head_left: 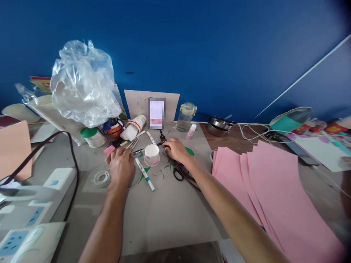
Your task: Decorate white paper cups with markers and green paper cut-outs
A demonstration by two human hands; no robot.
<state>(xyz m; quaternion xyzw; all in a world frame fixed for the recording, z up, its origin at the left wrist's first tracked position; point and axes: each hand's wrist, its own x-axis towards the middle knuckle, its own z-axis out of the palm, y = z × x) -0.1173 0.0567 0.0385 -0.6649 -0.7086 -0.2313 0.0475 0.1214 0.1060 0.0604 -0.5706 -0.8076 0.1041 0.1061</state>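
My left hand [121, 166] rests low over the table with its fingers apart and bent down, between a roll of clear tape [102, 178] and a white marker with a teal end [145, 174]. A pink eraser [109, 150] lies at its fingertips. My right hand [177, 150] has its fingers bent together beside a small black item; what they hold is hidden. Black-handled scissors [178, 174] lie just below that hand. Between the hands stands a small white paper cup [151, 155] with pink marks. Green paper scraps [168, 166] are scattered around it.
Pink sheets [263, 182] lie to the right. At the back are a glass jar [186, 117], a glue stick [191, 131], a phone [157, 113] and a tipped paper cup [134, 128]. A plastic bag [85, 84] and power strips [35, 215] are at the left.
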